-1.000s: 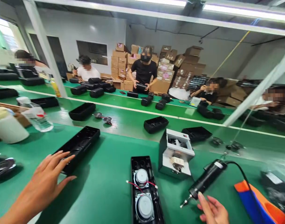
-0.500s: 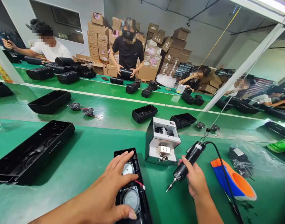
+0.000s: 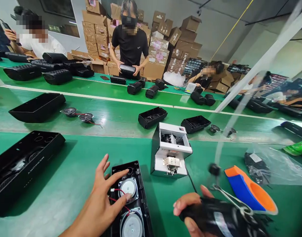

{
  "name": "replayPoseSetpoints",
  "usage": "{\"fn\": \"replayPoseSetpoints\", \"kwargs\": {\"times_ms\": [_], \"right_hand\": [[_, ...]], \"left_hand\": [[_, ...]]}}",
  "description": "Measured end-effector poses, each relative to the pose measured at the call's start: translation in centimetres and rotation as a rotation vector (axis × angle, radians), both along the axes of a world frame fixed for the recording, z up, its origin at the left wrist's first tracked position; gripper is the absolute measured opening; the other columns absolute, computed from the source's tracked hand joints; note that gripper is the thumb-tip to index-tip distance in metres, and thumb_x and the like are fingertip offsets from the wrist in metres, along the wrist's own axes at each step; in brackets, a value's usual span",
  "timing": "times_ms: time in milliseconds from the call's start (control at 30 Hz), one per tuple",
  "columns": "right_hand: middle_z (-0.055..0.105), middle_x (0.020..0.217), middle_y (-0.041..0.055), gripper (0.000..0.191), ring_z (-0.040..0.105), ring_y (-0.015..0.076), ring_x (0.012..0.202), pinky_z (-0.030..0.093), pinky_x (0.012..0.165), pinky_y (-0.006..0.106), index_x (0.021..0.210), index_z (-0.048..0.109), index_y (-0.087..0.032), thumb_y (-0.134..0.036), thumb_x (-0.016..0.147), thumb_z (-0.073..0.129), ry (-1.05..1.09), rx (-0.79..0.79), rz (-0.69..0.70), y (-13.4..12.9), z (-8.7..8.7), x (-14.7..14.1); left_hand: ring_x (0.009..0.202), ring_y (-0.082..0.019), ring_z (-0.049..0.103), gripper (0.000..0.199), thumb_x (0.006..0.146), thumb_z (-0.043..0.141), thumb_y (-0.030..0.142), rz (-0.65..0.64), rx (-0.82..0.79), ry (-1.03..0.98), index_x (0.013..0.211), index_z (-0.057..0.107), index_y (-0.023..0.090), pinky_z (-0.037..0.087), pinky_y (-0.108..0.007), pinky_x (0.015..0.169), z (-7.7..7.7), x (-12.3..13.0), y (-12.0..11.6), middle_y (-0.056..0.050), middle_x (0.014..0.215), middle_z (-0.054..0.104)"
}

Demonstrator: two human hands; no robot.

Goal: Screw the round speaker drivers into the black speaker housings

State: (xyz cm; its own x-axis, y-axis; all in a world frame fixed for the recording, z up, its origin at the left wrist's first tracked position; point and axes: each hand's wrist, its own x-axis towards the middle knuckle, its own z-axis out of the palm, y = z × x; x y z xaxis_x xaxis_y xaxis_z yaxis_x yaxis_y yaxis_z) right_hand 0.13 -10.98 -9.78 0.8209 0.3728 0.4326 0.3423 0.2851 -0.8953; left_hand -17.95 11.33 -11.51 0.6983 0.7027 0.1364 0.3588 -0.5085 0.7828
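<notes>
My left hand (image 3: 101,194) is over a black speaker housing (image 3: 144,200), its fingers spread. Its thumb tip rests on the upper round speaker driver (image 3: 129,188), with the index finger reaching to the driver's far edge. A second driver (image 3: 132,225) sits nearer to me in the same housing. Red wires with a white connector (image 3: 112,190) lie at the housing's left side, partly behind my thumb. At the lower right, my right hand (image 3: 187,205) is wrapped around a black electric screwdriver (image 3: 215,215), blurred and hanging from a metal clip; its bit is not visible.
A white-and-black screw feeder (image 3: 169,150) stands beyond the housing. A larger black housing (image 3: 29,164) lies at left. An orange-and-blue scoop-shaped holder (image 3: 249,191) and a plastic bag (image 3: 276,164) are at right. Loose drivers (image 3: 86,117) and more housings lie farther back, with people across the bench.
My right hand has brought the screwdriver down and closer, turning it. My left hand has shifted left on the housing, and the wire connector now lies on the left side. The view has shifted.
</notes>
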Motion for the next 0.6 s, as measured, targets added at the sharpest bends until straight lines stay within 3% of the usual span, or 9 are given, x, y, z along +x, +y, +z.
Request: {"fn": "replayPoseSetpoints", "kwargs": {"times_ms": [33,167,300,367,433,533,600], "right_hand": [[0.070,0.084,-0.0031,0.057,0.066,0.0260,0.067,0.062,0.066,0.041,0.154,0.054,-0.046,-0.065,0.107,0.080,0.033,-0.005,0.051,0.3,0.3,0.1],[0.064,0.081,-0.0076,0.057,0.059,0.0160,0.060,0.056,0.062,0.030,0.152,0.052,-0.041,-0.059,0.108,0.082,0.130,0.005,0.158,1.4,0.8,1.9],[0.061,0.078,-0.0058,0.039,0.055,0.0134,0.052,0.052,0.050,0.025,0.140,0.062,-0.024,-0.042,0.110,0.081,0.125,-0.079,0.152,2.8,2.3,4.9],[0.065,0.082,-0.0036,0.038,0.058,0.0135,0.053,0.053,0.049,0.025,0.137,0.064,-0.022,-0.035,0.108,0.083,0.067,-0.063,0.131,3.9,4.0,6.3],[0.067,0.085,-0.0045,0.046,0.061,0.0137,0.057,0.057,0.055,0.025,0.147,0.059,-0.026,-0.029,0.107,0.082,-0.033,0.029,0.073,5.2,6.0,7.1],[0.064,0.082,-0.0089,0.067,0.060,0.0132,0.059,0.060,0.063,0.027,0.165,0.043,-0.035,-0.021,0.108,0.075,-0.210,0.198,-0.038,6.9,8.5,7.4],[0.062,0.079,-0.0106,0.072,0.057,0.0131,0.058,0.059,0.064,0.027,0.169,0.038,-0.038,-0.018,0.109,0.072,-0.312,0.266,-0.077,7.7,9.1,7.2]], "left_hand": [[0.164,-0.048,0.048,0.045,0.103,0.070,0.050,-0.027,-0.033,0.056,0.147,0.075,0.040,0.056,-0.069,0.122,0.2,0.0,0.4,-0.005,0.191,0.014],[0.145,-0.039,0.067,0.046,0.102,0.066,0.054,-0.074,-0.078,0.093,0.145,0.076,0.042,0.063,-0.060,0.116,0.4,0.6,1.3,-0.008,0.170,0.051],[0.130,-0.033,0.071,0.039,0.102,0.064,0.047,-0.025,-0.074,-0.061,0.135,0.078,0.034,0.068,-0.049,0.104,0.2,2.4,1.9,-0.009,0.150,0.056],[0.131,-0.033,0.069,0.037,0.097,0.067,0.043,-0.066,-0.073,-0.104,0.130,0.079,0.032,0.064,-0.053,0.112,0.1,3.6,2.4,-0.009,0.141,0.058],[0.134,-0.035,0.067,0.039,0.093,0.068,0.039,-0.105,-0.082,-0.127,0.129,0.079,0.032,0.058,-0.060,0.120,0.2,4.6,2.9,-0.009,0.137,0.061],[0.143,-0.038,0.064,0.041,0.092,0.064,0.033,-0.123,-0.111,-0.147,0.131,0.077,0.030,0.049,-0.070,0.127,0.5,5.7,3.1,-0.011,0.145,0.062],[0.149,-0.039,0.060,0.048,0.094,0.063,0.031,-0.139,-0.132,-0.168,0.141,0.073,0.030,0.045,-0.070,0.130,0.5,6.1,2.9,-0.012,0.153,0.060]]}}
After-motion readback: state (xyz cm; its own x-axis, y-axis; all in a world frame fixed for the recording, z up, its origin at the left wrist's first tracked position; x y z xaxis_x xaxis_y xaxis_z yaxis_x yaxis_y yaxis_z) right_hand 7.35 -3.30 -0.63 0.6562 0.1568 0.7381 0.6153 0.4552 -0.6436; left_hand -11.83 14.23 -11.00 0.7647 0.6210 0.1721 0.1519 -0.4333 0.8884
